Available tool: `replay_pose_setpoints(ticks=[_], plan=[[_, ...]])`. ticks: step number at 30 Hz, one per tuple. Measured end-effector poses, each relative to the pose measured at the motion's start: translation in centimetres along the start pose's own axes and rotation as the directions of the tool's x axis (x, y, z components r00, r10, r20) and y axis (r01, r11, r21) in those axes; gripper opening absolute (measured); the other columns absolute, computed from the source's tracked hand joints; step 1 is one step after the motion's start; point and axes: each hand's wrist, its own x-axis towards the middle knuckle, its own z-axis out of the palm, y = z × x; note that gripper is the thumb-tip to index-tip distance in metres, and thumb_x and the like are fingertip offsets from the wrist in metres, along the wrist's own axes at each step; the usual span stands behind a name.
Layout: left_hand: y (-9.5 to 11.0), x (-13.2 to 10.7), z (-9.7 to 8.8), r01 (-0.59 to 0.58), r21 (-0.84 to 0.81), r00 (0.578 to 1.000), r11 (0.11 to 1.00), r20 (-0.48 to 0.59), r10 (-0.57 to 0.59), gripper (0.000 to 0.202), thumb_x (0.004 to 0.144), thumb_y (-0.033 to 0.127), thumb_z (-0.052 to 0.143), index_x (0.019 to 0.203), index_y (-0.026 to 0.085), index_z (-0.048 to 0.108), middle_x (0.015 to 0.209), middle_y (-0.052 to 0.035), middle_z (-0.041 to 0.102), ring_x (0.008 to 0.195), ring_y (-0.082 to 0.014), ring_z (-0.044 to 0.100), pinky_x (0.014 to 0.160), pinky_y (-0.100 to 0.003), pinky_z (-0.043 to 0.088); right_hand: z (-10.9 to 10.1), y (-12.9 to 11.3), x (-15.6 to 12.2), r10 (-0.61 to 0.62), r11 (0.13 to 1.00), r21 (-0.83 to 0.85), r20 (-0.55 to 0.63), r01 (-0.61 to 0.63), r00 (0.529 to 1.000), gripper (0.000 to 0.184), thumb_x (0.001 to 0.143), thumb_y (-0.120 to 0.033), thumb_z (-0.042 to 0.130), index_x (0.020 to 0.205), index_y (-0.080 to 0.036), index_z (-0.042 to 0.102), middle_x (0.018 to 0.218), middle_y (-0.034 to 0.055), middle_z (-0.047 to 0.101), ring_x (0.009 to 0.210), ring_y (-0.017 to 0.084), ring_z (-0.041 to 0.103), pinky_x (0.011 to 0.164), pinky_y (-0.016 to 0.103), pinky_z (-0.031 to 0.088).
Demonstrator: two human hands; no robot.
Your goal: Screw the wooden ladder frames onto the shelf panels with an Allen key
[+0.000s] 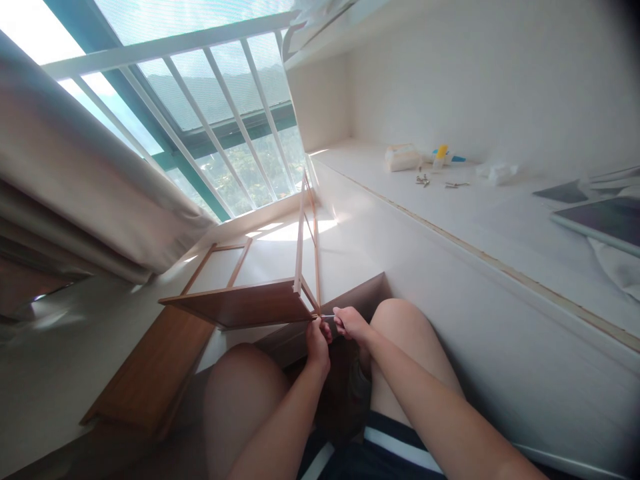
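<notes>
A brown wooden furniture frame with a flat panel and slender legs stands tilted between my knees and the window. My left hand is closed around its near corner, where a leg meets the panel. Just to the right, my right hand grips a thin metal tool, whose shaft points left at that corner. Most of the tool is hidden in my fingers, so its exact kind and its tip cannot be made out.
Loose brown boards lie at the left. An open cardboard box sits behind my hands. On the white ledge are small screws, a yellow-capped bottle and a tablet-like device. A curtain hangs by the railed window.
</notes>
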Motion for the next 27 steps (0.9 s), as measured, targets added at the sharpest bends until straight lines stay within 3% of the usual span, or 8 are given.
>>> replay_pose_setpoints(ticks=[11,15,21,27], plan=[[-0.2,0.2,-0.2,0.014,0.006,1.0,1.0,0.01,-0.014,0.029,0.071,0.045,0.06,0.072,0.016,0.058,0.053,0.0047,0.049,0.043,-0.0067,0.041,0.041,-0.019,0.029,-0.1,0.9,-0.1,0.008,1.0,0.001,0.042,-0.008,0.999,0.042,0.09,-0.051,0.036,0.061,-0.022,0.035,0.04,-0.0081,0.031,0.036,0.007,0.02,0.039,0.021,0.016],[-0.2,0.4,-0.3,0.022,0.005,1.0,1.0,0.013,-0.022,0.03,0.071,0.046,0.059,0.075,0.016,0.059,0.053,0.0044,0.05,0.043,-0.0071,0.042,0.041,-0.019,0.029,0.4,1.2,0.1,-0.107,0.992,-0.073,-0.021,0.105,0.994,0.041,0.09,-0.051,0.038,0.06,-0.022,0.035,0.043,-0.0078,0.03,0.038,0.009,0.026,0.042,0.023,0.019],[-0.2,0.7,-0.6,0.025,-0.003,1.0,1.0,0.015,-0.025,0.033,0.072,0.046,0.059,0.084,0.015,0.061,0.056,0.0046,0.051,0.044,-0.0073,0.043,0.042,-0.02,0.03,0.7,1.4,0.1,-0.322,0.927,-0.234,-0.098,0.293,0.942,0.041,0.09,-0.047,0.045,0.059,-0.02,0.043,0.052,-0.0041,0.04,0.05,0.011,0.036,0.052,0.025,0.027],[0.0,0.8,-0.8,0.025,-0.007,1.0,1.0,0.018,-0.025,0.035,0.072,0.048,0.06,0.084,0.015,0.061,0.057,0.0047,0.052,0.044,-0.0074,0.043,0.042,-0.02,0.031,0.3,1.5,0.0,-0.376,0.896,-0.298,-0.115,0.329,0.919,0.039,0.087,-0.045,0.053,0.057,-0.02,0.048,0.055,-0.0021,0.047,0.056,0.013,0.039,0.055,0.025,0.028]])
